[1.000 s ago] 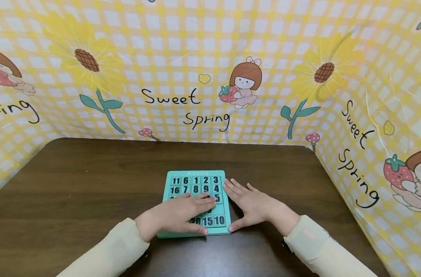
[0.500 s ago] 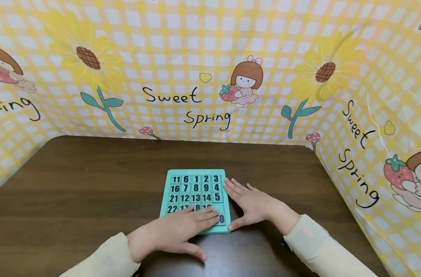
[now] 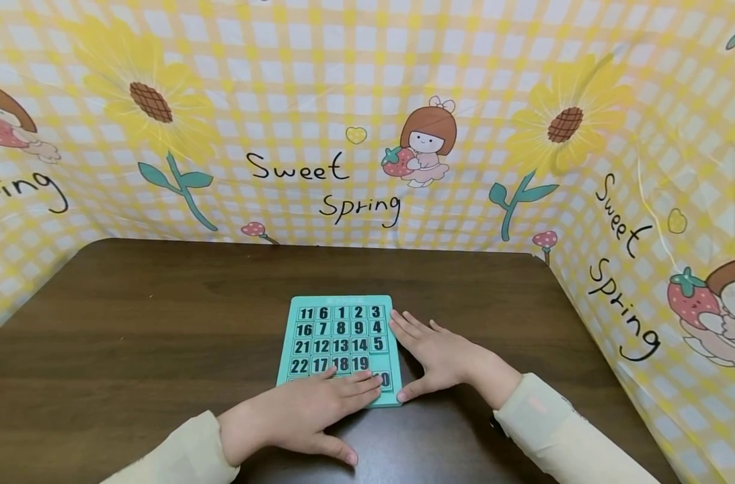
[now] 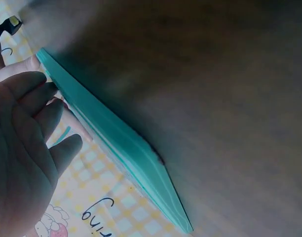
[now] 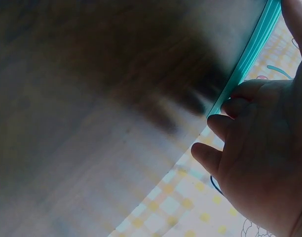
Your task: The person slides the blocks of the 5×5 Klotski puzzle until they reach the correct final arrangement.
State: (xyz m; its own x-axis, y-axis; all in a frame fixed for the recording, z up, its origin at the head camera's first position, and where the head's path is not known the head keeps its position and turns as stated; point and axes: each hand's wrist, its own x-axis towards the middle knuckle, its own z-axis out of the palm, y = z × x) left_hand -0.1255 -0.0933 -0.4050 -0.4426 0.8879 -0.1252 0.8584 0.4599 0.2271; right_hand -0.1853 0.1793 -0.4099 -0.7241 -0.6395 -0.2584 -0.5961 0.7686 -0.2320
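Note:
A teal sliding number puzzle (image 3: 341,329) lies flat on the table, its tiles bearing black numbers. A bare teal slot shows between tile 5 (image 3: 378,344) and tile 10 (image 3: 383,380) in the right column. My left hand (image 3: 300,413) reaches over the bottom row with straight fingers, the tips at tile 10, and hides most of that row. Its thumb points out over the table. Along the right edge lies my right hand (image 3: 436,356), fingers extended, with fingertips and thumb at the frame. Both wrist views show the puzzle's teal side (image 4: 111,131) beside the hand.
The dark brown wooden table (image 3: 161,336) extends around the puzzle. Behind it and at both sides hangs a yellow checked cloth (image 3: 294,101) printed with flowers, cartoon figures and lettering.
My left hand has moved from the middle of the puzzle toward the near edge, uncovering the third and fourth rows. My right hand has stayed at the right edge.

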